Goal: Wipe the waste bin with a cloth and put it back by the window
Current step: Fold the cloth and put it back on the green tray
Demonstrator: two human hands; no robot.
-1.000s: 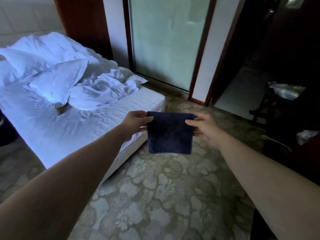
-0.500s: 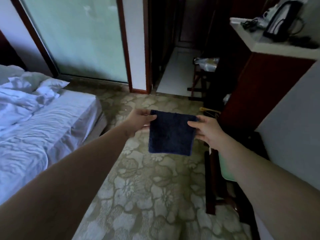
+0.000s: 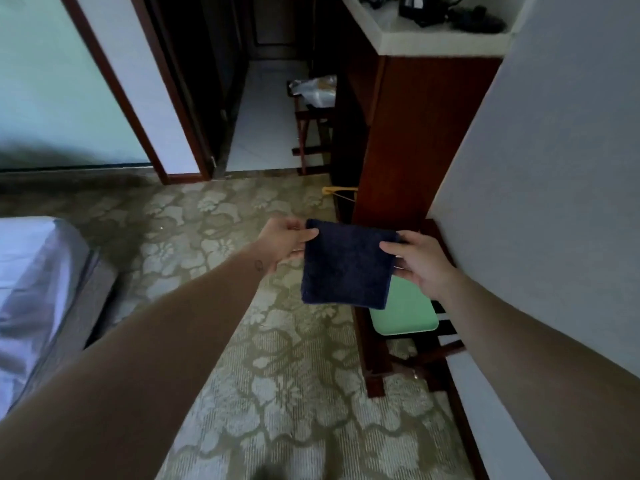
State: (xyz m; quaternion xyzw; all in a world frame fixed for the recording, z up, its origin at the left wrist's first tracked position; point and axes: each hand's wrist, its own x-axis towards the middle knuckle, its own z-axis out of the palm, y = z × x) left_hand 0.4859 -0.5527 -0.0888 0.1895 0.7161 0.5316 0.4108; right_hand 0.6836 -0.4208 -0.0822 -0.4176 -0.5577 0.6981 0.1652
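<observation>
A dark blue folded cloth (image 3: 346, 265) hangs in front of me at chest height above the patterned floor. My left hand (image 3: 284, 241) pinches its upper left corner and my right hand (image 3: 420, 260) pinches its upper right corner, so the cloth is stretched flat between them. Behind and below the cloth, a pale green object (image 3: 405, 311) rests on a low dark wooden stand (image 3: 375, 362) against the right wall; I cannot tell whether it is the waste bin.
The bed corner (image 3: 38, 292) is at the left. A frosted glass panel (image 3: 52, 81) is far left, with a dark doorway (image 3: 263, 109) beside it. A wooden cabinet (image 3: 415, 133) with a white counter holding a kettle (image 3: 420, 10) is at right. A white wall (image 3: 554, 202) is close by.
My view has swung to the right, away from the bed and toward the cabinet and right wall. Both hands have kept hold of the cloth the same way.
</observation>
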